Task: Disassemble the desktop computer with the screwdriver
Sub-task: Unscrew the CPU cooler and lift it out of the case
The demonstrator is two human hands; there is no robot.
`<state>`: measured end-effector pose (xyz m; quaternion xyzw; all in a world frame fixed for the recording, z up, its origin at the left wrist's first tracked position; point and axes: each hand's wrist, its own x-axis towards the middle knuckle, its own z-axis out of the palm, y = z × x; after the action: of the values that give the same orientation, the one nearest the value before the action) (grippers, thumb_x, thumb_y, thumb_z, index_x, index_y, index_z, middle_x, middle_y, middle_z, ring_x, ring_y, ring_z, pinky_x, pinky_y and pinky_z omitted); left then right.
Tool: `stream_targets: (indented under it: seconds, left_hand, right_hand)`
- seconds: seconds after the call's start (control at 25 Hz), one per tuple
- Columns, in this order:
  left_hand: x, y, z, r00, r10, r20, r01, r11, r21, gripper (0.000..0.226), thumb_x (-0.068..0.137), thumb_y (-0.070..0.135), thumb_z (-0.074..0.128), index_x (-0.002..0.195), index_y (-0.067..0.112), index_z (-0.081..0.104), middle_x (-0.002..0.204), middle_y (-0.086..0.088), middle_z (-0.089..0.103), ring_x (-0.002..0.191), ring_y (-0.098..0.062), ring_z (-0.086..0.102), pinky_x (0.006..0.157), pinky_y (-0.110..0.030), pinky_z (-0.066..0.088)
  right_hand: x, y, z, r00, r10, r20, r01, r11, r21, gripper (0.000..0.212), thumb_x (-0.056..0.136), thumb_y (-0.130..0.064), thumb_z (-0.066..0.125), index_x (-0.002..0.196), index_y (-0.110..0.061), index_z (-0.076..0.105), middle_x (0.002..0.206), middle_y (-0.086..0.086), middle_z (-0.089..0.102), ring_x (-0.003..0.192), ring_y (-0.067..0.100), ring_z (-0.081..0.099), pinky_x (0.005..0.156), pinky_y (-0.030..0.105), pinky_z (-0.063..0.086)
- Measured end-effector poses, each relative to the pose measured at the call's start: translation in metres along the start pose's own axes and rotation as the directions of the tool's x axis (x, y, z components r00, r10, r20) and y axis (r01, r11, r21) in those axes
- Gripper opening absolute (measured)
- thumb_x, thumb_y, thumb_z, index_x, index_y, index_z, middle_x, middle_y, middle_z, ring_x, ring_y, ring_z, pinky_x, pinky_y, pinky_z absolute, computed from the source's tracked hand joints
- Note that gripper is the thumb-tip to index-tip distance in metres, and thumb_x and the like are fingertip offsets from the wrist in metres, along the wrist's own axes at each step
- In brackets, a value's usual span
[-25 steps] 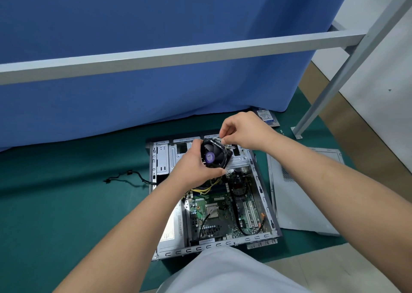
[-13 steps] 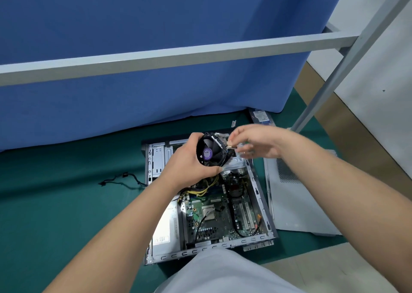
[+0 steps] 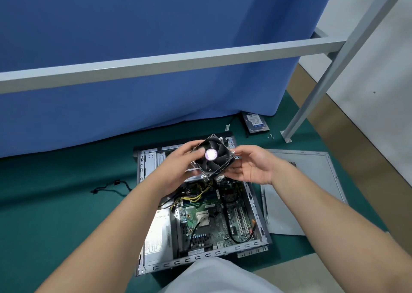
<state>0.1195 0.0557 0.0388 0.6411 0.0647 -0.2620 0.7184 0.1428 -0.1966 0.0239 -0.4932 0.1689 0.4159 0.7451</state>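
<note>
A black CPU cooler fan point(image 3: 215, 157) with a purple hub is held up above the open desktop case point(image 3: 252, 194), its blades facing me. My left hand point(image 3: 178, 168) grips its left side, thumb across the fan face. My right hand point(image 3: 252, 165) is cupped under its right side, with fingertips on the frame. Below lies the green motherboard point(image 3: 211, 223) with the bare CPU socket point(image 3: 202, 218), and the power supply point(image 3: 157, 237) sits at the case's left. No screwdriver is in view.
The removed grey side panel point(image 3: 298, 192) lies right of the case on the green mat. A hard drive point(image 3: 255, 122) and small screws point(image 3: 270, 136) lie at the back by the metal frame leg point(image 3: 312, 96). A loose black cable point(image 3: 111, 187) lies left. A blue curtain hangs behind.
The fan has been turned so that its blades face me. My right hand has dropped from pinching at its top corner to cupping its right side.
</note>
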Motion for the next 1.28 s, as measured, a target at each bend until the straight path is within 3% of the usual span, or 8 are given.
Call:
stream_targets:
  seconds: [0.36,0.48,0.56,0.72,0.88,1.04,1.16,1.28]
  left_hand:
    - [0.02,-0.022,-0.001,0.948,-0.178,-0.264,0.148,0.981,-0.129,0.033,0.081,0.038,0.084,0.108,0.023,0.073,0.103,0.0,0.078,0.076,-0.015,0.068,0.067,-0.031,0.056]
    - [0.029,-0.022,0.004,0.919,-0.174,-0.354,0.137,0.982,-0.126,0.028,0.079,0.036,0.086,0.102,0.023,0.075,0.089,0.006,0.078,0.065,-0.009,0.065,0.072,-0.03,0.052]
    - [0.036,-0.019,0.011,0.919,-0.161,-0.361,0.125,0.985,-0.119,0.024,0.079,0.035,0.086,0.097,0.022,0.075,0.084,0.005,0.077,0.057,-0.006,0.064,0.072,-0.03,0.049]
    - [0.052,-0.007,0.03,0.933,-0.109,-0.342,0.095,0.994,-0.058,0.025,0.076,0.037,0.087,0.095,0.024,0.076,0.093,0.001,0.079,0.071,-0.013,0.064,0.073,-0.031,0.047]
    - [0.071,0.006,0.052,0.97,-0.035,-0.241,0.046,0.998,0.037,0.029,0.075,0.042,0.087,0.098,0.027,0.076,0.091,0.009,0.077,0.069,-0.002,0.067,0.064,-0.023,0.052]
    - [0.099,0.01,0.059,0.991,-0.029,-0.132,0.064,0.961,0.269,0.03,0.082,0.062,0.074,0.098,0.036,0.075,0.108,0.006,0.074,0.098,-0.017,0.07,0.09,-0.04,0.055]
    - [0.128,0.007,0.047,0.988,0.102,-0.114,-0.018,0.818,0.575,0.031,0.093,0.062,0.061,0.109,0.037,0.07,0.116,0.01,0.07,0.109,-0.013,0.065,0.092,-0.035,0.051]
    - [0.163,-0.001,0.025,0.953,0.28,-0.115,-0.015,0.422,0.907,0.044,0.098,0.059,0.05,0.132,0.034,0.062,0.136,0.006,0.06,0.129,-0.02,0.053,0.104,-0.039,0.045]
  right_hand:
    - [0.006,0.0,0.003,0.923,-0.193,-0.332,0.059,0.926,-0.373,0.026,0.097,-0.036,0.068,0.117,-0.02,0.066,0.12,0.004,0.071,0.103,0.025,0.074,0.092,0.048,0.06]
    - [-0.004,0.001,0.011,0.773,-0.551,-0.315,0.16,0.649,-0.744,0.028,0.093,-0.049,0.067,0.115,-0.033,0.064,0.117,-0.014,0.068,0.103,0.008,0.068,0.095,0.036,0.056]
    - [-0.012,0.005,0.019,0.792,-0.6,-0.115,0.221,0.456,-0.862,0.041,0.085,-0.059,0.07,0.12,-0.039,0.061,0.123,-0.022,0.06,0.106,-0.002,0.061,0.092,0.022,0.048]
    - [-0.013,0.002,0.024,0.808,-0.588,-0.023,0.105,0.183,-0.977,0.058,0.074,-0.069,0.073,0.116,-0.036,0.051,0.125,-0.014,0.045,0.111,0.008,0.049,0.09,0.027,0.044]
    - [-0.006,-0.016,0.01,0.754,-0.645,-0.126,-0.074,0.107,-0.992,0.05,0.07,-0.065,0.075,0.094,-0.033,0.046,0.106,-0.009,0.045,0.1,0.018,0.051,0.081,0.036,0.046]
    - [-0.005,-0.039,-0.027,0.795,-0.582,-0.17,-0.105,0.144,-0.984,0.051,0.06,-0.072,0.073,0.081,-0.034,0.047,0.098,-0.011,0.046,0.085,0.013,0.054,0.068,0.031,0.042]
    - [-0.006,-0.066,-0.072,0.785,-0.56,-0.266,-0.158,0.234,-0.959,0.056,0.054,-0.074,0.072,0.081,-0.029,0.052,0.097,-0.008,0.052,0.081,0.01,0.056,0.069,0.028,0.045]
    - [0.006,-0.097,-0.114,0.766,-0.517,-0.382,-0.256,0.301,-0.919,0.053,0.054,-0.069,0.074,0.076,-0.026,0.051,0.098,-0.003,0.056,0.083,0.014,0.058,0.069,0.029,0.046]
